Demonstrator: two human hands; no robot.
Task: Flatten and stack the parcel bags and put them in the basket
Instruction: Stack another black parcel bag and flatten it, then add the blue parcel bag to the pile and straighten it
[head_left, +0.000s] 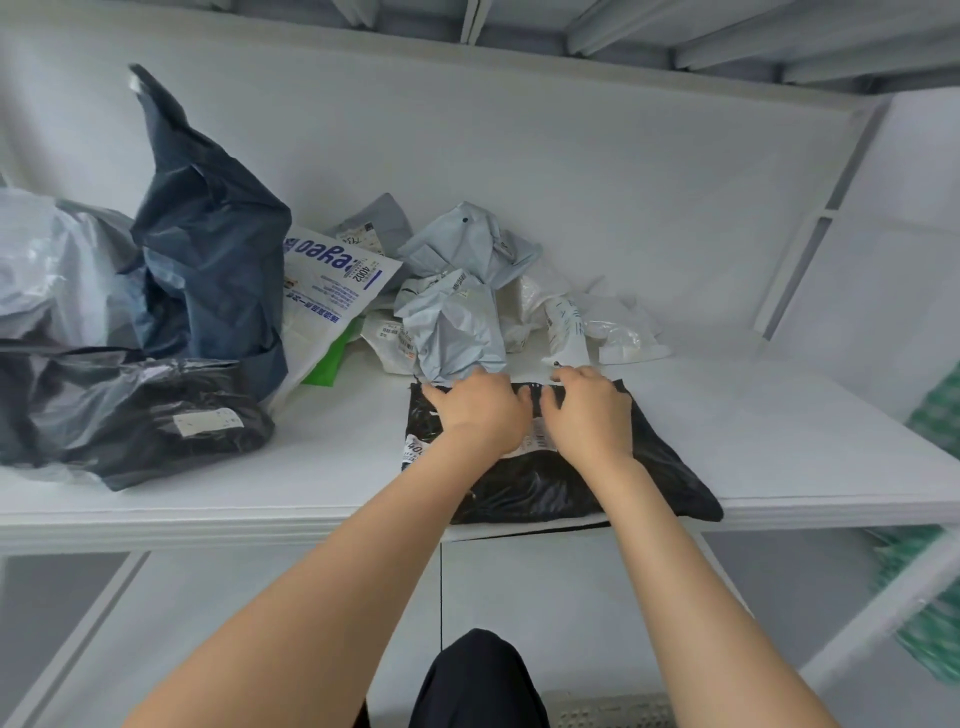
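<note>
Head view, looking down onto a white shelf (779, 426). A black parcel bag (545, 488) lies flat at the shelf's front edge, right of centre, with a white printed label partly hidden beneath the wrists. A pale flat layer (524, 531) shows under its near edge and slightly overhangs the shelf front.

The left hand (478, 410) rests palm down on the bag's far left part. Its fingers (436, 392) are straight, close together and pressed onto the plastic near the far edge. The right hand (589, 410) lies just beside it, also palm down. Its fingers (553, 397) are bent at the knuckles with the tips on the bag; whether they pinch a fold cannot be told.

Behind the hands, touching the bag's far edge, sits a crumpled light grey bag (452, 327), with another (467, 244) behind it and small white bags (613, 327) to the right. To the left lie a white bag with blue lettering (332, 291), a tall dark navy bag (208, 234) standing upright, a black labelled bag (156, 410) and a translucent grey bag (47, 270). A blurred green-patterned object (935, 415) shows at the right margin.
</note>
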